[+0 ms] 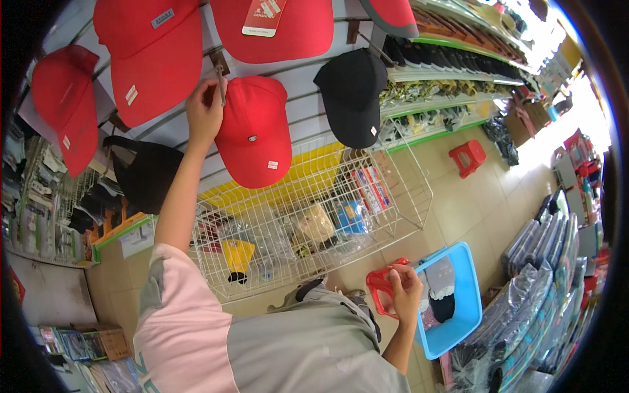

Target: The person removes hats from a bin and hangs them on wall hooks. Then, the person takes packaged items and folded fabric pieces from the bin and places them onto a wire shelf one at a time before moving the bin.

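My left hand [204,115] is raised to a metal display hook [220,88] on the slatted wall, its fingers curled at the back edge of a red baseball cap [255,127]. The cap has a small badge and a price sticker on its brim. The hand partly hides the contact between cap and hook. Lower down, my right hand [407,292] is loosely bent, thumb and fingers apart, with nothing seen in it. It lies beside the left rim of a light-blue plastic basket [471,294] containing grey and dark cloth items. Behind the hand is a red plastic stool [378,287].
More red caps [157,59] and a black cap [354,93] hang around the left hand. Below them stands a white wire bin [295,231] with packaged goods. Plastic-wrapped goods [521,294] are stacked at right. Another red stool [468,157] stands on the tiled floor.
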{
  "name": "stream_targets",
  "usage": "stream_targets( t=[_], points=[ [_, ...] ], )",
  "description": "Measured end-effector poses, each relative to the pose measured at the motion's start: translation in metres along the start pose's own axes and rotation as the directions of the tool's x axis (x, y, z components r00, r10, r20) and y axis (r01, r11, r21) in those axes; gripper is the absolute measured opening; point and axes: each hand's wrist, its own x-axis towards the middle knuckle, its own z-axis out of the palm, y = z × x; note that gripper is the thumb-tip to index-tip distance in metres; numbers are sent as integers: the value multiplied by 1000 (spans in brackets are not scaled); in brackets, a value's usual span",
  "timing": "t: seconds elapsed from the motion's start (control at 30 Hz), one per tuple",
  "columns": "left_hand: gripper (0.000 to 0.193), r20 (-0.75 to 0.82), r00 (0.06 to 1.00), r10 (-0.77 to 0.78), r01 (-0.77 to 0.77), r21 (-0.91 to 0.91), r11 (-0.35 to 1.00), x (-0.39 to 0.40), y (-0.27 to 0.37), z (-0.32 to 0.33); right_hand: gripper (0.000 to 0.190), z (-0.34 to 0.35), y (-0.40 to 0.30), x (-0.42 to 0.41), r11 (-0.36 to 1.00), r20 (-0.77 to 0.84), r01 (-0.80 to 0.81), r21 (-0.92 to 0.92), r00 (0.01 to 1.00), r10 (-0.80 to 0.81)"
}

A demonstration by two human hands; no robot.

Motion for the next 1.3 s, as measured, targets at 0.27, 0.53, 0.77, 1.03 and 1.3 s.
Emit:
stream_targets(
  t=[0.27,0.53,0.77,1.03,1.3],
  points=[
    [30,-316,929,192,-127,216,968,-57,18,-6,15,-5,3,-16,999,-61,-31,-22,998,30],
    [18,-126,955,267,-262,54,963,-184,65,31,20,-22,23,-6,965,-86,9,-262,996,-33],
    [22,540,834,-113,308,-285,908,-337,147,110,24,-62,44,-24,968,-186,-169,-183,973,135],
    [14,826,563,-40,440,-257,860,-388,242,148,22,-142,134,-53,963,-325,-242,-121,926,192],
    [11,877,441,-189,605,-135,785,-429,304,208,23,-272,268,-69,906,-404,-412,-99,849,342]
  ],
)
